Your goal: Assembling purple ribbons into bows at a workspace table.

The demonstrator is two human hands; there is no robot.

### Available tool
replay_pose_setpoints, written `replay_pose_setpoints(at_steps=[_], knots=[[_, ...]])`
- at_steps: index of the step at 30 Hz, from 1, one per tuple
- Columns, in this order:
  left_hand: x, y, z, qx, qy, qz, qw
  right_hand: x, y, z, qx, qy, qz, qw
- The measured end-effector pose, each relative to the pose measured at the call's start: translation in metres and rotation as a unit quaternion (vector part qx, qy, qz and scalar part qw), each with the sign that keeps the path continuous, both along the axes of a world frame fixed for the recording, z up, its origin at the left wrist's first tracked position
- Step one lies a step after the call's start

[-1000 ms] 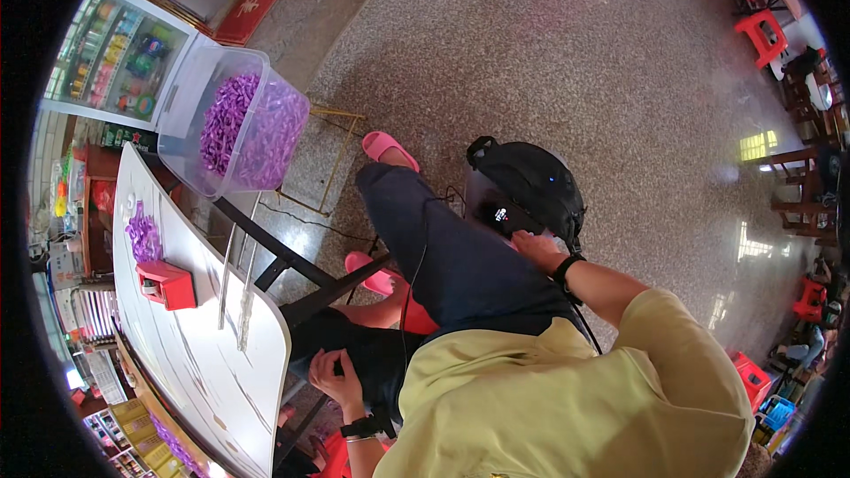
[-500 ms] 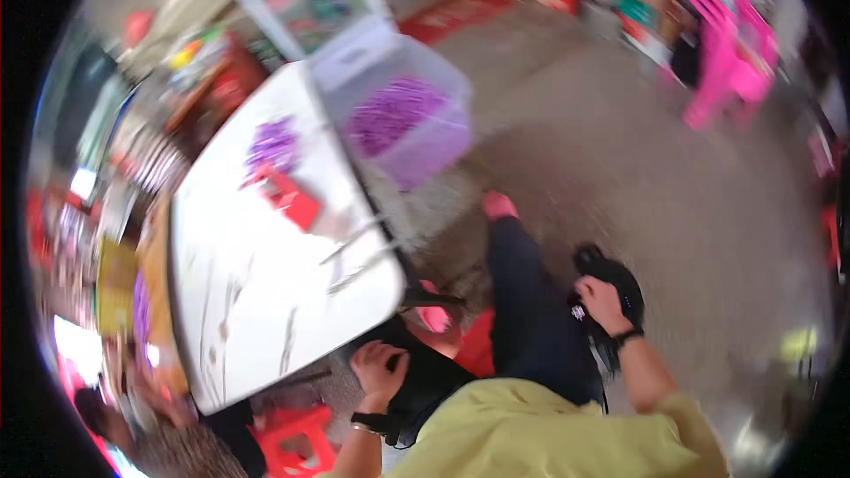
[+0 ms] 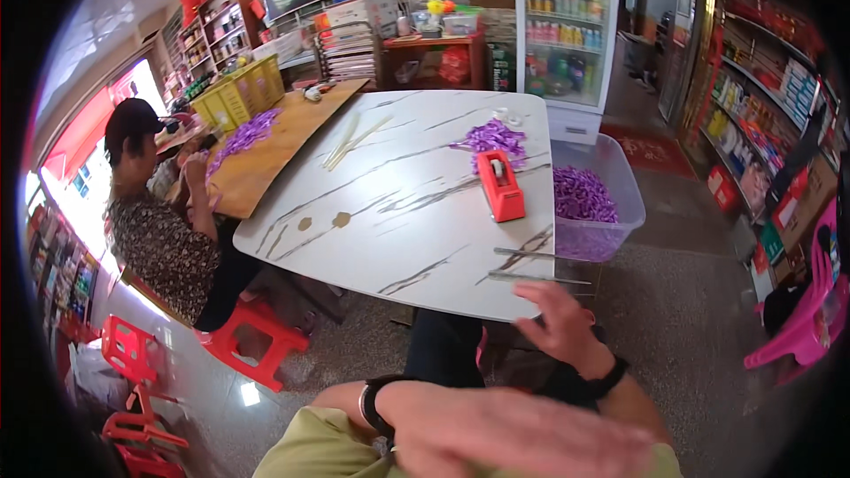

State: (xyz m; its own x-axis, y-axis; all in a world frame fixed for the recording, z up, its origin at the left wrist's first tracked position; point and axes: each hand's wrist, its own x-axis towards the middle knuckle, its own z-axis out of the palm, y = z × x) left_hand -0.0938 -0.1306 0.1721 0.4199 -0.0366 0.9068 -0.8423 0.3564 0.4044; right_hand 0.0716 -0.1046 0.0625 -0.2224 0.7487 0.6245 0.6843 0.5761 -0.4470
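Note:
My left hand (image 3: 513, 429) stretches across my lap close to the camera, smeared by motion. Its fingers look extended, with nothing seen in them. Just off the table's near right corner, my right hand (image 3: 562, 327) is raised with its fingers apart and empty. Closest to it are two thin metal strips (image 3: 531, 279) that jut over the edge of the white marbled table (image 3: 398, 239). Farther in stands a red tape dispenser (image 3: 503, 190). Behind it lies a loose heap of shiny purple pieces (image 3: 491, 139).
A clear plastic bin (image 3: 624, 212) with purple pieces stands right of the table. At left, a person (image 3: 159, 221) sits at a wooden board (image 3: 257, 177) bearing more purple pieces and a yellow crate (image 3: 239, 97). Red stools (image 3: 257, 336) and a pink chair (image 3: 810, 319) stand around.
The view has swung up and left onto the table and seated person. My right hand has left a black object at my side; my left hand has left my thigh and crossed rightward.

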Motion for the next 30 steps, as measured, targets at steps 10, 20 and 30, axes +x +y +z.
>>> replay_pose_setpoints(at_steps=[10,20,30], knots=[[-0.005,-0.048,0.042,-0.066,-0.143,-0.062,0.986,-0.069,0.063,-0.06,-0.051,-0.272,0.012,0.961],[-0.004,-0.043,0.001,0.151,0.072,-0.087,0.982,-0.068,0.061,-0.062,-0.051,-0.308,0.003,0.95],[0.047,0.088,-0.078,0.558,0.097,0.578,0.588,-0.029,0.08,-0.055,-0.058,-0.131,0.067,0.987]])
